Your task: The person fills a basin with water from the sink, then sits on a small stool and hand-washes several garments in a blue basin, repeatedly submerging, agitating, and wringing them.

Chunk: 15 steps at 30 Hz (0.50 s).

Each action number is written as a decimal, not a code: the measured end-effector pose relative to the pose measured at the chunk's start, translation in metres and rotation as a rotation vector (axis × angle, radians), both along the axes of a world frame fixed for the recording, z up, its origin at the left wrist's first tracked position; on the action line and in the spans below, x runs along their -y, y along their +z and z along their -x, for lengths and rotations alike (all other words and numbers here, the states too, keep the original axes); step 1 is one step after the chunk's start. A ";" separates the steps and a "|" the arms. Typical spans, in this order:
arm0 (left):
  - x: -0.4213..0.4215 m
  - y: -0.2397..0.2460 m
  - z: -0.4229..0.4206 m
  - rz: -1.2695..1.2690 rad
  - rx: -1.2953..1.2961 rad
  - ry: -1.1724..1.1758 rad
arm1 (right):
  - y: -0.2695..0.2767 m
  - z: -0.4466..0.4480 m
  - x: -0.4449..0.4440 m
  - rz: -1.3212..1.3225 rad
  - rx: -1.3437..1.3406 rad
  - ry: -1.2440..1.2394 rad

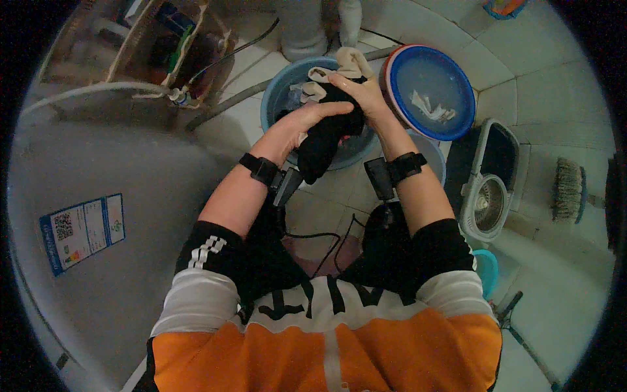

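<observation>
Both my hands are over a round blue plastic basin [268,100] on the tiled floor. My left hand [316,117] grips a bundle of black cloth [323,142] from the left, its thumb lying across the top. On the right side, my right hand [362,93] holds the upper part of the same bundle. Cream-coloured cloth [353,61] sticks up beyond my fingers; the pieces look like socks, though I cannot be sure. The lower black end hangs over the basin's near rim. More dark cloth and something pinkish show inside the basin, mostly hidden by the bundle and my hands.
A blue-lidded tub [431,73] with crumpled white scraps on top stands at the right. Beside it are a spin-mop bucket [465,210], a wall-side brush [568,191] and a teal basin [486,272]. A grey appliance [147,196] fills the left; a drain hose [235,103] runs behind.
</observation>
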State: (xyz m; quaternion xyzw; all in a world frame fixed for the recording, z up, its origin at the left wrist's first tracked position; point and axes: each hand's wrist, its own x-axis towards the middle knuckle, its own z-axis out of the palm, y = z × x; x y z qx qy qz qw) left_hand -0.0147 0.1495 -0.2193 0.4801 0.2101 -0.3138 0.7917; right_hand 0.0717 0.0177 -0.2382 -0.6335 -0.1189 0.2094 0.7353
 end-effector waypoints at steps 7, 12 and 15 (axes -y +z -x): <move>0.008 -0.043 -0.014 -0.621 0.495 -0.175 | -0.037 -0.001 0.001 0.276 0.252 0.027; -0.003 -0.035 -0.013 -0.536 0.541 -0.131 | -0.041 -0.005 -0.002 0.296 0.237 -0.044; -0.005 -0.022 -0.008 -0.472 0.520 -0.038 | -0.023 -0.007 0.006 0.329 0.012 0.057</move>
